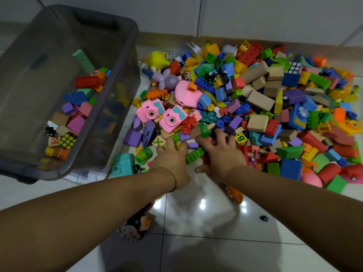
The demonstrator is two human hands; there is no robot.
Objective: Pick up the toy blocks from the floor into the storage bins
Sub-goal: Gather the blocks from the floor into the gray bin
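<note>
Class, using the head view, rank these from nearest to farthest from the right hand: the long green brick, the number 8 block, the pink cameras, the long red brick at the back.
From the right hand:
1. Long green brick, at its left edge.
2. Number 8 block, just beyond the fingers, to the right.
3. Pink cameras, farther left.
4. Long red brick, at the pile's far edge.

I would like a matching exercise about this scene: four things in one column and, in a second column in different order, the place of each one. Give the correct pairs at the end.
Things:
1. yellow-and-black puzzle cube
2. green stud brick
3. two pink toy cameras
4. small black piece

Places:
A. alone on the bare tiles, near the right forearm
B. inside the grey storage bin
C. on the floor between the left hand and the right hand
D. at the pile's left edge, beside the bin

Pairs: 1-B, 2-C, 3-D, 4-A
</note>
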